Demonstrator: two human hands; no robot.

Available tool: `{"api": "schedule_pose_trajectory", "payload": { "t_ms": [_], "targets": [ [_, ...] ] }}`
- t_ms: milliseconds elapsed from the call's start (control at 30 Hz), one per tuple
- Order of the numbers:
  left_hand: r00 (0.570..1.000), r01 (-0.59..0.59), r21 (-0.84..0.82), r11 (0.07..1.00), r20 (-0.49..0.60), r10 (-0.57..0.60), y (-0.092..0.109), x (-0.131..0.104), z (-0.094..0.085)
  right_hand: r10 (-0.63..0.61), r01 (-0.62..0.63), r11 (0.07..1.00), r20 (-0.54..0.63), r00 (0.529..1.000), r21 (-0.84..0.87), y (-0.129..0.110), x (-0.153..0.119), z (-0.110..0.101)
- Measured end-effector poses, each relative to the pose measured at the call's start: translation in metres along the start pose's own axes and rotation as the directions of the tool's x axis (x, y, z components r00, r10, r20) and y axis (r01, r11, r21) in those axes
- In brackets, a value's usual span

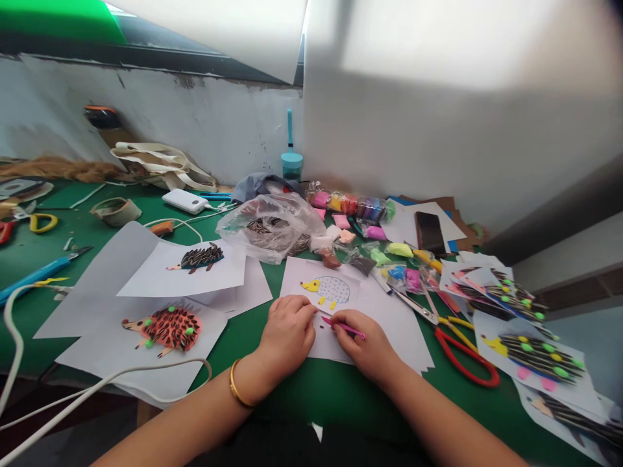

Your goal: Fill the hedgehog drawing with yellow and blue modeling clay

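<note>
Head view, right grip pinching pink tool

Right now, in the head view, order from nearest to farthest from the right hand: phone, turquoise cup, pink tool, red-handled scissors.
1. Pink tool: in the right hand.
2. Red-handled scissors: to its right.
3. Phone: farther back, right.
4. Turquoise cup: by the wall.

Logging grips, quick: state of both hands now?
Left hand: at the white paper; grip can't be told.
Right hand: closed, holding a pink tool.
</note>
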State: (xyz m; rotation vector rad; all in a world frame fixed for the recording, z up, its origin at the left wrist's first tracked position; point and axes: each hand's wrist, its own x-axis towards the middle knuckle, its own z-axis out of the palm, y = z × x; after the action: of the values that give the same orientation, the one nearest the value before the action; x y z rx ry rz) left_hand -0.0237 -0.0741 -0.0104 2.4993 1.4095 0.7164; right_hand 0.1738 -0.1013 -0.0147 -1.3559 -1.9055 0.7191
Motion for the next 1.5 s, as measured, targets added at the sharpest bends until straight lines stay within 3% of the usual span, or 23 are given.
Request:
{"api": "schedule_pose_trajectory", "payload": {
  "t_ms": [500,1200,1500],
  "targets": [
    [0.999,-0.029,0.026,0.999,0.038,0.028,0.000,0.000,0.002,-0.061,0.060,0.997,-0.025,0.998,-0.054,0.016,0.017,0.003],
    [0.999,-0.022,0.032,0.999,0.032,0.021,0.001,-0.001,0.002,-0.062,0.062,0.994,0.002,0.998,-0.088,0.013,0.017,0.003],
    [0.993,-0.118,0.188,0.975,0.035,0.113,0.001,-0.003,0.010,-0.019,0.021,1.000,-0.095,0.995,0.019,0.010,0.015,-0.001]
  ]
}}
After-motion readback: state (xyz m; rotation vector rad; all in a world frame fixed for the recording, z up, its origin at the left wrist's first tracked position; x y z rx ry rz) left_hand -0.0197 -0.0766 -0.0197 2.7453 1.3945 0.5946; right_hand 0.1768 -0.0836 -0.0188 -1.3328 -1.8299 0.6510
